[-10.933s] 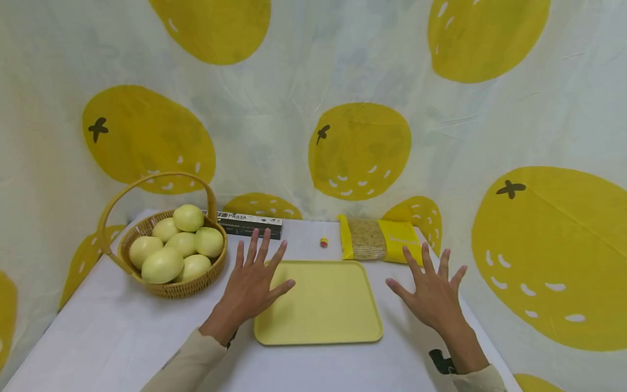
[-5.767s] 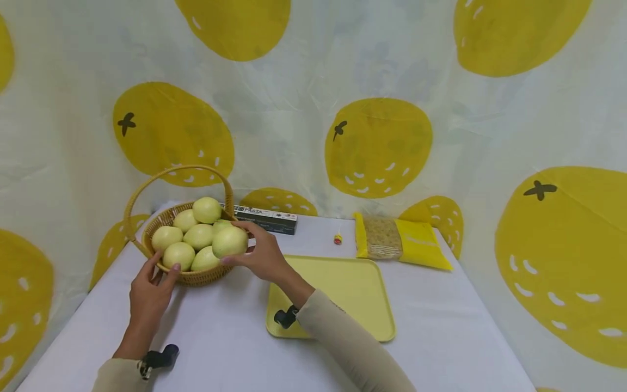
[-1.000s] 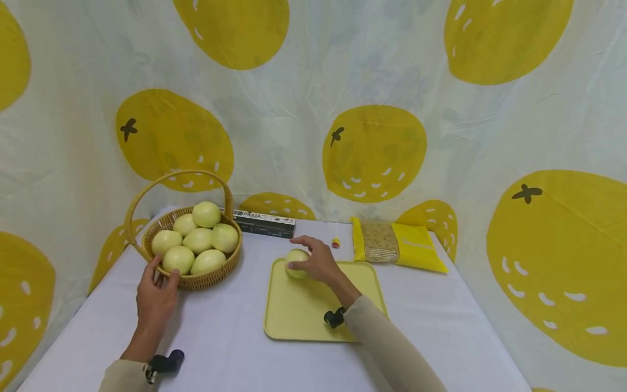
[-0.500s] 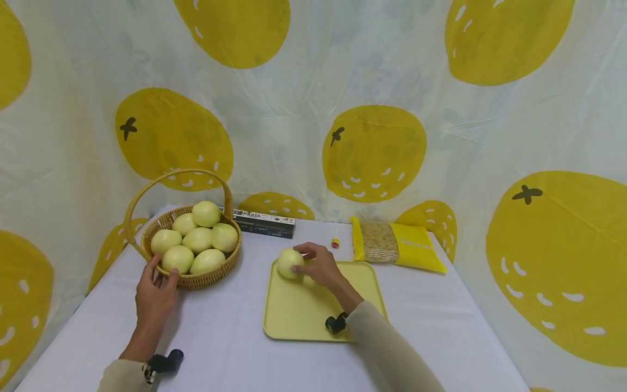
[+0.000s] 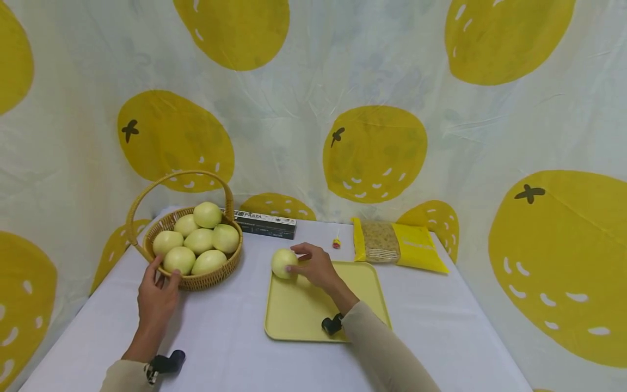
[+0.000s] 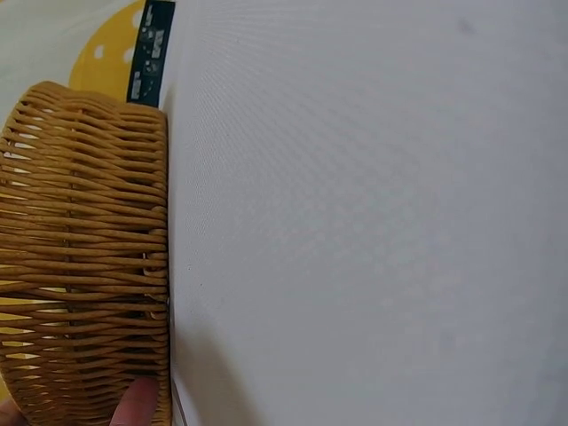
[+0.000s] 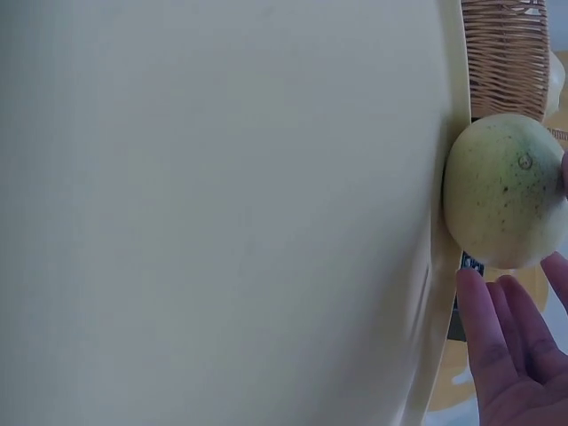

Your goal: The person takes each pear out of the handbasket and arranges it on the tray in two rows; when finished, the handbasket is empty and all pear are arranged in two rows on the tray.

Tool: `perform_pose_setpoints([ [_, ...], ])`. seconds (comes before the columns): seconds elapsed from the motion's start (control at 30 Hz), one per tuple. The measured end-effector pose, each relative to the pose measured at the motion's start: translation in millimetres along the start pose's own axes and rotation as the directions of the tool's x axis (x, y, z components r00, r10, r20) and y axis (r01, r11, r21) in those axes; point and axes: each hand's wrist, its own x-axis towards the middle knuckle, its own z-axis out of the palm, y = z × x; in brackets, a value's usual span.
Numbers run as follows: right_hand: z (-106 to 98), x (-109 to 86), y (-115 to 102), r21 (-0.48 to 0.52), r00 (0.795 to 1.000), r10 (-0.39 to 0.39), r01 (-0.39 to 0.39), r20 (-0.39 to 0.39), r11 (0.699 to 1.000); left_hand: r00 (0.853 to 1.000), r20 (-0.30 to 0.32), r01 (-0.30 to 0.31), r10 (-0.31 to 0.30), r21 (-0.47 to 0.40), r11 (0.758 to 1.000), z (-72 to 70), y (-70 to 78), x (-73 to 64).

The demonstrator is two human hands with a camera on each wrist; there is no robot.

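Observation:
In the head view my left hand (image 5: 158, 296) holds the near side of a wicker basket (image 5: 208, 281), with fingertips at its rim and thumb against the weave. Several pale yellow-green melons (image 5: 200, 241) fill this basket. In the left wrist view one fingertip (image 6: 138, 401) lies low on the woven wall. Another melon (image 5: 282, 263) sits on the far left corner of the yellow tray (image 5: 313, 321). My right hand (image 5: 319, 270) is at its right side, thumb touching it. Seen from the right wrist, the fingers (image 7: 484, 324) are extended and loosely spread below the melon (image 7: 504, 195).
Behind the basket lies a dark pasta box (image 5: 269, 226). A small lollipop (image 5: 336, 243) and a yellow bag of pasta (image 5: 399, 245) lie beyond the tray. White cloth (image 5: 220, 337) covers the table, with a fruit-print curtain (image 5: 279, 136) behind it.
The melon was carried from the basket to the tray, then shifted left into its far corner over the last second. My right fingers have loosened around it. The left hand stays at the basket.

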Motion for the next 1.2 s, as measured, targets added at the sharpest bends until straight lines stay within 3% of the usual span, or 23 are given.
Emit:
perform_pose_setpoints([
  [0.33, -12.2, -0.1, -4.4, -0.019, 0.999, -0.04, 0.04, 0.0, 0.999, 1.0, 0.003, 0.013, -0.013, -0.003, 1.0, -3.0, -0.9, 1.8],
  [0.53, -11.7, 3.2, -16.6, -0.06, 0.994, -0.106, 0.105, -0.014, 0.993, 1.0, 0.012, 0.019, -0.018, -0.006, 1.0, -2.8, -4.4, 3.5],
  [0.97, 16.8, 14.8, -56.3, -0.104, 0.96, -0.276, 0.271, -0.035, 0.957, 1.0, 0.016, 0.005, -0.005, -0.011, 1.0, -0.2, -4.0, 2.1],
  [1.2, 35.9, 22.6, -71.7, -0.138, 0.956, -0.293, 0.29, -0.003, 0.947, 1.0, 0.015, 0.012, -0.012, -0.002, 1.0, 0.2, -7.1, 3.8],
])
